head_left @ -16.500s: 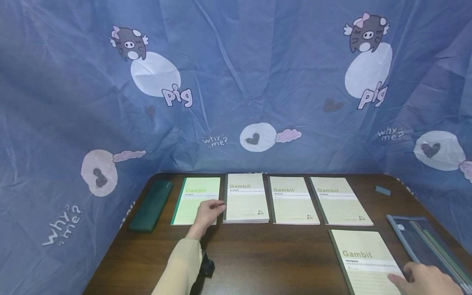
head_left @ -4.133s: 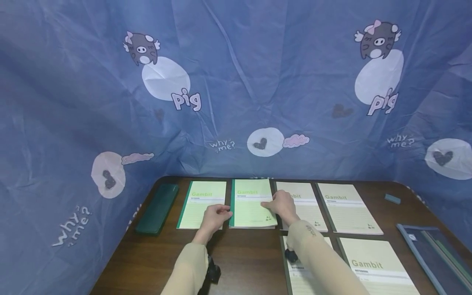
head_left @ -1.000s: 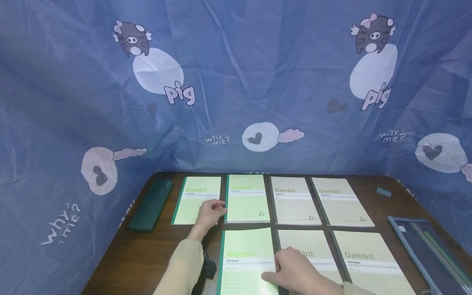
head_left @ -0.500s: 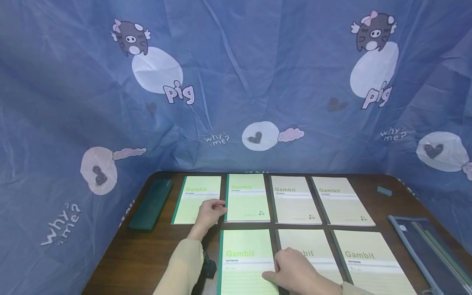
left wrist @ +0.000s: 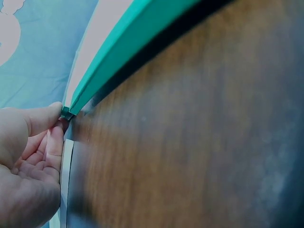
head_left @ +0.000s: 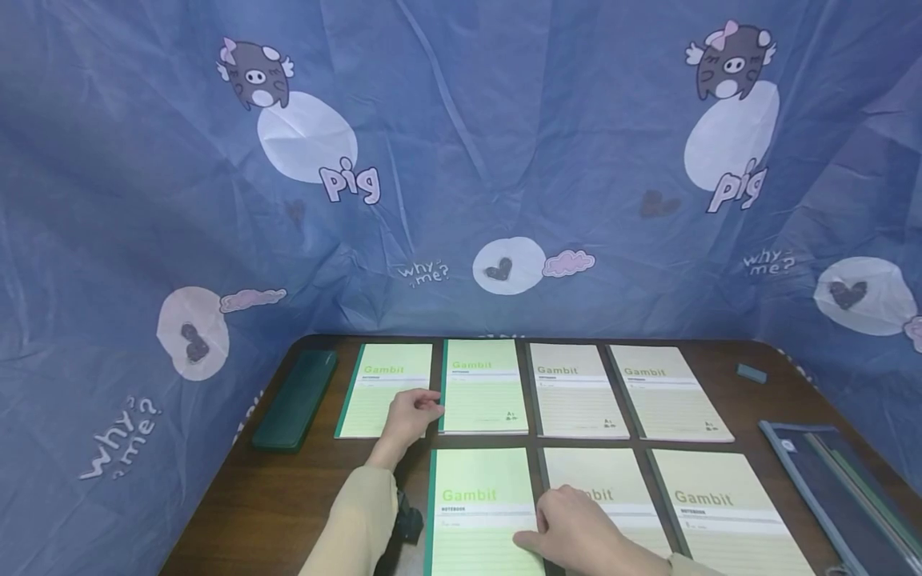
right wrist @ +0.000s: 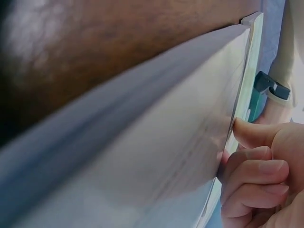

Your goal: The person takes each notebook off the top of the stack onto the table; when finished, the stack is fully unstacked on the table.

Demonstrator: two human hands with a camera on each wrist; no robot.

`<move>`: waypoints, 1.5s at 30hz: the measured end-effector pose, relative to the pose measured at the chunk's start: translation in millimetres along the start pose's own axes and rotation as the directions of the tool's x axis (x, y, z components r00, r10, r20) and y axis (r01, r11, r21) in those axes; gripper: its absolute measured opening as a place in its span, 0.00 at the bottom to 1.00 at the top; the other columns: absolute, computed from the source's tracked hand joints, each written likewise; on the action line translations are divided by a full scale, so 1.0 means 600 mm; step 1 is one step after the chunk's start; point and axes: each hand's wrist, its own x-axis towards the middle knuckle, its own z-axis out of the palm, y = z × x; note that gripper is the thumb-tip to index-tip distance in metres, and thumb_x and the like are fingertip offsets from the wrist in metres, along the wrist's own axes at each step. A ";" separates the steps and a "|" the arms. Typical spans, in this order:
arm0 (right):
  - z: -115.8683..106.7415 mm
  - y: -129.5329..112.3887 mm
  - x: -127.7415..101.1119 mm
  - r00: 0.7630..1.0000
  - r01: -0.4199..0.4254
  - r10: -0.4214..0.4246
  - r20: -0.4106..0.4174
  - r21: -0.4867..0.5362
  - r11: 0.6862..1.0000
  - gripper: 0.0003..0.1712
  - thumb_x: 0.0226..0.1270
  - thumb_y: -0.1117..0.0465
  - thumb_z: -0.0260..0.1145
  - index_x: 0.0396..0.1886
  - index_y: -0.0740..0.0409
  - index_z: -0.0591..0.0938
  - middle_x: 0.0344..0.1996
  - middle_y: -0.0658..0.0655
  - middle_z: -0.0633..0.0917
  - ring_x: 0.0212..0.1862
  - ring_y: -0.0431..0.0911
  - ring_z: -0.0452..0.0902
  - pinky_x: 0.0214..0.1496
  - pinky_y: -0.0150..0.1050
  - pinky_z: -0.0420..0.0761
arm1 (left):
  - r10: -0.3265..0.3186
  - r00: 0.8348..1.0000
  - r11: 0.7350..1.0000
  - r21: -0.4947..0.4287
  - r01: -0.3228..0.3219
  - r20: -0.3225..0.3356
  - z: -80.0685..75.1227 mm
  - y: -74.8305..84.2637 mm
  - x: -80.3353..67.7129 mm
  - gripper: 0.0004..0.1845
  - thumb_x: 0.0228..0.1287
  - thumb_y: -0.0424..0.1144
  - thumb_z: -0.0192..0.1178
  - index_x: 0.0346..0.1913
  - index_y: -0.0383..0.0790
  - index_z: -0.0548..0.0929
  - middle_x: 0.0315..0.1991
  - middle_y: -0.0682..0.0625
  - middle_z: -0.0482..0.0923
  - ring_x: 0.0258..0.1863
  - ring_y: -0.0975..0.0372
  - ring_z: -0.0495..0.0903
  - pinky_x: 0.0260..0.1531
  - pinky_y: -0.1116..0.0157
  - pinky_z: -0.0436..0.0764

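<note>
My right hand (head_left: 576,520) pinches the right edge of a green-spined "Gambit" notebook (head_left: 475,476) lying in the front row. Its thumb (right wrist: 254,133) is on that edge, with the other fingers curled. Beneath this hand lies a grey-spined notebook (head_left: 601,464), partly covered. In the back row, my left hand (head_left: 410,414) rests over the lower right corner of a green-spined notebook (head_left: 392,356). Its thumb and index fingertips touch the spine of the neighbouring green notebook stack (head_left: 483,392); the left wrist view shows the thumb (left wrist: 45,116) right at a spine corner.
Two grey-spined notebooks (head_left: 576,392) (head_left: 670,392) continue the back row. Another notebook (head_left: 720,480) ends the front row. A dark green case (head_left: 295,400) lies left. At right are a mesh zip pouch (head_left: 828,464) and a small blue eraser-like block (head_left: 752,374).
Two more notebooks lie in the front row than 16.5 s ago; the stack's top turned from grey-spined to green-spined. Since 4.1 s ago, my right hand brought a green notebook forward. Left hand stayed put.
</note>
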 end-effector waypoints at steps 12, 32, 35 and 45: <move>-0.068 0.011 0.044 0.996 0.024 -0.022 -0.083 0.020 1.000 0.15 0.62 0.49 0.72 0.20 0.50 0.82 0.08 0.42 0.72 0.13 0.35 0.61 0.15 0.29 0.62 | 0.004 1.000 1.000 -0.006 -0.004 0.007 -0.001 -0.001 -0.003 0.15 0.66 0.33 0.64 0.53 0.32 0.84 0.40 0.46 0.80 0.40 0.57 0.77 0.37 0.62 0.80; -0.105 0.056 0.182 0.957 -0.200 0.247 -0.152 0.271 0.942 0.12 0.64 0.55 0.71 0.32 0.61 0.84 0.21 0.55 0.81 0.21 0.45 0.79 0.26 0.37 0.82 | -0.004 1.000 1.000 0.002 0.004 -0.003 0.001 0.003 -0.002 0.16 0.64 0.33 0.65 0.53 0.32 0.84 0.40 0.46 0.81 0.40 0.57 0.78 0.39 0.60 0.81; -0.109 0.063 0.201 0.946 -0.210 0.272 -0.180 0.302 0.930 0.12 0.65 0.56 0.70 0.34 0.63 0.84 0.22 0.57 0.82 0.23 0.46 0.80 0.28 0.38 0.82 | -0.009 1.000 1.000 0.004 0.009 -0.008 0.001 0.006 -0.002 0.16 0.64 0.33 0.65 0.53 0.32 0.84 0.40 0.46 0.81 0.40 0.57 0.78 0.38 0.60 0.81; -0.106 0.093 0.241 0.920 -0.241 0.347 -0.181 0.437 0.867 0.16 0.69 0.57 0.67 0.42 0.69 0.83 0.26 0.58 0.82 0.23 0.42 0.80 0.28 0.34 0.82 | -0.017 1.000 1.000 0.022 0.017 -0.010 0.001 0.014 -0.004 0.17 0.64 0.34 0.66 0.53 0.30 0.83 0.42 0.44 0.81 0.42 0.55 0.79 0.43 0.56 0.81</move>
